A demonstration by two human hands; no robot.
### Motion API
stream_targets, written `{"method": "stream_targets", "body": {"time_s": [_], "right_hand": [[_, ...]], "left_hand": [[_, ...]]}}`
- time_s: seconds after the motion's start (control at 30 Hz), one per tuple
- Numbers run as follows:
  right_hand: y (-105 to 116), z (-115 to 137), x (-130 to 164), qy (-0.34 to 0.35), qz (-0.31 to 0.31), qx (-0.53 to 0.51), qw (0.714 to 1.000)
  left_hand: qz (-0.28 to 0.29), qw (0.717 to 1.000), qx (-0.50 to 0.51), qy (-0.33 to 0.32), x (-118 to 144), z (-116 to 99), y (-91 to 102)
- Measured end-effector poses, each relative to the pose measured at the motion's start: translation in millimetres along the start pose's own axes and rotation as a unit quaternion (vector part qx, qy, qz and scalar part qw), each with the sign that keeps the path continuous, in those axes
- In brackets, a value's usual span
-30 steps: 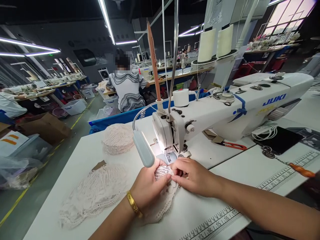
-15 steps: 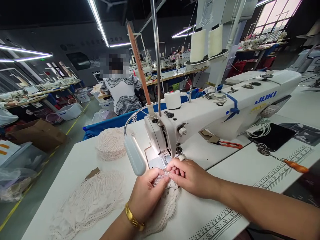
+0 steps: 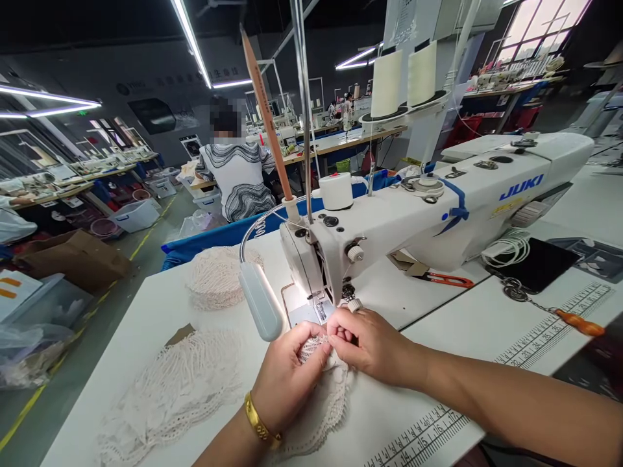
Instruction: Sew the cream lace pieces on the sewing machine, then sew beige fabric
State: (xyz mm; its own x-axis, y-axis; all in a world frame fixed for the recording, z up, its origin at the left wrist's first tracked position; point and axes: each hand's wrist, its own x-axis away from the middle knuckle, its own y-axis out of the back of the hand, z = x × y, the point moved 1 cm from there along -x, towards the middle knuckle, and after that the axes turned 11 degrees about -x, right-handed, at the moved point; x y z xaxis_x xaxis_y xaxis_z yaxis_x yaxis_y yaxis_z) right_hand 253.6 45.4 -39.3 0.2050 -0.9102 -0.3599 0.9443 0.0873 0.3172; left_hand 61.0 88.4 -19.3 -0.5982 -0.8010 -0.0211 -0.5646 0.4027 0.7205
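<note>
Lace pinched right in front of the needle

Left hand [image 3: 287,376] and right hand [image 3: 370,344] both have their grip clamped on the lace [image 3: 324,389], which trails back under them on the counter [image 3: 438,402].

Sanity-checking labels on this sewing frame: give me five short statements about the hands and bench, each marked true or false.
1. Both hands pinch the same lace piece just in front of the presser foot. True: left hand and right hand meet on it.
2. The left wrist carries a gold bangle. True.
3. The red-handled snips are in the right hand. False: they lie on the table under the machine arm, untouched.
4. The sewing machine is black. False: it is white with blue JUKI lettering.
5. Two other lace heaps lie left of the hands. True: one near, one farther back.
</note>
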Motion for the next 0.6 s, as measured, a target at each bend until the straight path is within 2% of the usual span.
{"method": "stream_targets", "body": {"time_s": [0.6], "right_hand": [[-1.9,-5.8,0.4,-0.020,-0.017,0.013,1.000]], "left_hand": [[-0.012,1.000,0.007,0.021,-0.4,2.8,-2.6]]}}
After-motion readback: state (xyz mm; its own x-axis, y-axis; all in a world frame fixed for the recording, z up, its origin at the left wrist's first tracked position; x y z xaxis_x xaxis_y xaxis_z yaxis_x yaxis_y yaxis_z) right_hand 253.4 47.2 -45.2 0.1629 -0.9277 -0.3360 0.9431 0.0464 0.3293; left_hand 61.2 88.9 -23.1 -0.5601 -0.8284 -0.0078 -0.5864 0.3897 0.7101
